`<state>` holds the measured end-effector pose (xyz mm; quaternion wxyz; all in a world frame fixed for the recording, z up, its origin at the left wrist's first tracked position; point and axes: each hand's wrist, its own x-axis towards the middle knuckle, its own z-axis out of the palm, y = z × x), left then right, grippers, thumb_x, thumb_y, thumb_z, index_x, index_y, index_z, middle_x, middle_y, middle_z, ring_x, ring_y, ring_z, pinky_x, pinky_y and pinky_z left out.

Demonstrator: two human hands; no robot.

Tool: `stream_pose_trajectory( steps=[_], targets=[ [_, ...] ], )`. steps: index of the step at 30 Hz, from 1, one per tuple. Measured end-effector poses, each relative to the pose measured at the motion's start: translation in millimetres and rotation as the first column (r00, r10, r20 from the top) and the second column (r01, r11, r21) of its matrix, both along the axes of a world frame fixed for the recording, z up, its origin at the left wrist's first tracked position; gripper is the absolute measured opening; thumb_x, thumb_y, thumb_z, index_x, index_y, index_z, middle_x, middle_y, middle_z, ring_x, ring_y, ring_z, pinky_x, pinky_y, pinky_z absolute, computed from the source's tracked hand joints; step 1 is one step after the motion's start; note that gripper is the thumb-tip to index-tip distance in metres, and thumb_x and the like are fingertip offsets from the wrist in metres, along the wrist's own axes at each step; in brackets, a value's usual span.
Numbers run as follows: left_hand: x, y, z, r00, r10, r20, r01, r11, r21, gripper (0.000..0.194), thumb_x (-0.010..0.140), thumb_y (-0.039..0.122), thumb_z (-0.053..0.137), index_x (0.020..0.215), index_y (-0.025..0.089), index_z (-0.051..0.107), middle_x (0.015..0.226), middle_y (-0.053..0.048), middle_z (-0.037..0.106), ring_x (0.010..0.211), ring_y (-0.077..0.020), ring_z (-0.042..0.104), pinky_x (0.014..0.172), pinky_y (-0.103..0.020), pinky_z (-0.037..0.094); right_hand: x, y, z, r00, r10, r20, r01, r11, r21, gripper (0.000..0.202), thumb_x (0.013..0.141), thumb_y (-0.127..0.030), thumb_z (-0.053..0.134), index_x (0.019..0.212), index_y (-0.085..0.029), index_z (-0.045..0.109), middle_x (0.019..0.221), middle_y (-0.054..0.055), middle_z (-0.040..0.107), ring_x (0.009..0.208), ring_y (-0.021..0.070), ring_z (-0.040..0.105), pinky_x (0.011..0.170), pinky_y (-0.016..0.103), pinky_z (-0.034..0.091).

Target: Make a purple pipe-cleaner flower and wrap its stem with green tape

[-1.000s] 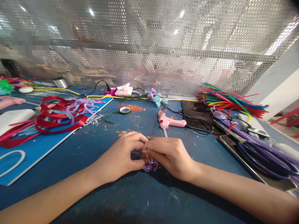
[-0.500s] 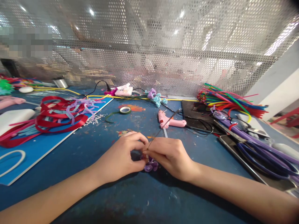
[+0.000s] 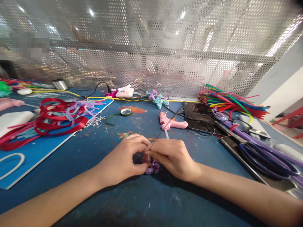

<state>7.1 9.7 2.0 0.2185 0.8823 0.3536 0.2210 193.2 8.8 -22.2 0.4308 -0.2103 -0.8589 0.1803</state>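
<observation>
Near the table's middle, my left hand [image 3: 126, 157] curls its thumb and fingers around the near end of a purple pipe-cleaner flower [image 3: 153, 168]. The flower's petals show below and between my hands, and its centre is partly hidden. My right hand [image 3: 174, 159] is closed in a pinch on a thin dark stem wire [image 3: 167, 126], which slants up and to the right past the fingers. The fingertips of both hands meet just above the flower. Beyond my hands lies a pink glue gun [image 3: 174, 123], its nozzle pointing away from me.
Green floral tape [image 3: 126, 112] lies ahead. To the left, red ribbon [image 3: 61, 117] and lilac pieces rest on a blue board [image 3: 44, 151], beside scattered white beads. Scissors [image 3: 262, 159], a tray and colourful pipe cleaners [image 3: 234, 102] occupy the right. Small flowers [image 3: 157, 98] lie by the mesh screen.
Both hands keep nearly the same place and grip. The stem wire has tilted slightly to the right, and a little more shows between the fingertips. The whole view has shifted slightly.
</observation>
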Motion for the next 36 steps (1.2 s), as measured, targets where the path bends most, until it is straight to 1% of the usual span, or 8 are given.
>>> stream_pose_trajectory(
  steps=[4,10,18,24,28,32,34,36],
  targets=[
    [-1,2,-4.3,1.000,-0.004,0.020,0.004,1.000,0.028,0.017,0.071,0.004,0.055,0.068,0.020,0.060,0.093,0.003,0.064,0.094,-0.0158,0.056,0.089,-0.029,0.040,1,1,1.1,0.999,0.034,-0.018,-0.034,0.999,0.023,0.015,0.091,-0.011,0.049,0.086,-0.014,0.063,0.076,0.004,0.066,0.072,0.0134,0.061,0.069,0.024,0.048],
    [-1,-1,1.7,1.000,0.014,0.018,-0.015,0.999,0.049,0.017,0.076,0.012,0.055,0.083,0.022,0.066,0.104,0.000,0.065,0.102,-0.0193,0.055,0.094,-0.034,0.039,4,4,0.8,0.999,0.037,-0.033,-0.035,0.997,0.073,0.015,0.092,-0.015,0.048,0.092,-0.013,0.063,0.080,0.006,0.068,0.077,0.0143,0.063,0.071,0.025,0.050],
    [-6,-3,11.5,0.997,0.040,0.073,-0.034,0.996,-0.088,0.015,0.083,0.020,0.054,0.091,0.023,0.065,0.102,-0.001,0.066,0.099,-0.0197,0.058,0.093,-0.035,0.043,7,2,9.8,0.986,-0.157,-0.048,0.150,0.981,-0.124,0.018,0.090,-0.023,0.053,0.078,-0.016,0.066,0.066,0.001,0.064,0.058,0.0093,0.057,0.057,0.019,0.045],
    [-7,-1,11.6,0.988,0.131,0.087,-0.124,0.989,-0.086,0.004,0.080,0.020,0.057,0.080,0.021,0.062,0.099,-0.001,0.066,0.096,-0.0188,0.060,0.090,-0.033,0.044,14,8,6.7,0.947,-0.305,-0.100,0.241,0.883,-0.402,0.018,0.086,-0.026,0.057,0.073,-0.015,0.065,0.060,-0.001,0.061,0.050,0.0074,0.051,0.048,0.018,0.039],
    [-7,-2,9.2,0.988,0.140,0.062,-0.139,0.990,-0.015,0.007,0.078,0.022,0.060,0.072,0.021,0.058,0.095,0.000,0.065,0.093,-0.0177,0.060,0.088,-0.032,0.044,27,13,3.3,0.943,-0.290,0.164,0.331,0.765,-0.552,0.021,0.085,-0.027,0.056,0.071,-0.015,0.067,0.060,0.000,0.062,0.049,0.0080,0.051,0.045,0.019,0.036],
    [-8,-3,3.8,0.984,0.157,0.078,-0.165,0.980,0.111,0.011,0.077,0.021,0.062,0.069,0.021,0.055,0.093,0.000,0.064,0.094,-0.0177,0.058,0.086,-0.032,0.042,36,8,10.0,0.868,-0.291,0.402,0.470,0.744,-0.476,0.015,0.075,-0.026,0.068,0.086,-0.015,0.068,0.058,-0.001,0.064,0.045,0.0097,0.052,0.042,0.020,0.034],
    [-8,-5,2.0,0.981,0.169,0.092,-0.181,0.973,0.146,0.013,0.077,0.021,0.062,0.067,0.021,0.054,0.092,0.000,0.064,0.094,-0.0180,0.057,0.086,-0.032,0.042,33,1,15.4,0.842,-0.361,0.400,0.508,0.779,-0.367,0.016,0.074,-0.026,0.070,0.086,-0.016,0.065,0.055,-0.002,0.062,0.045,0.0098,0.051,0.042,0.020,0.033],
    [-8,-7,1.2,0.977,0.180,0.113,-0.198,0.966,0.169,0.014,0.077,0.020,0.062,0.066,0.021,0.053,0.091,0.000,0.064,0.095,-0.0183,0.057,0.087,-0.033,0.042,27,-9,18.4,0.872,-0.378,0.311,0.466,0.836,-0.291,0.006,0.079,-0.023,0.064,0.081,-0.017,0.063,0.056,-0.003,0.061,0.047,0.0088,0.052,0.045,0.019,0.034]
  ],
)
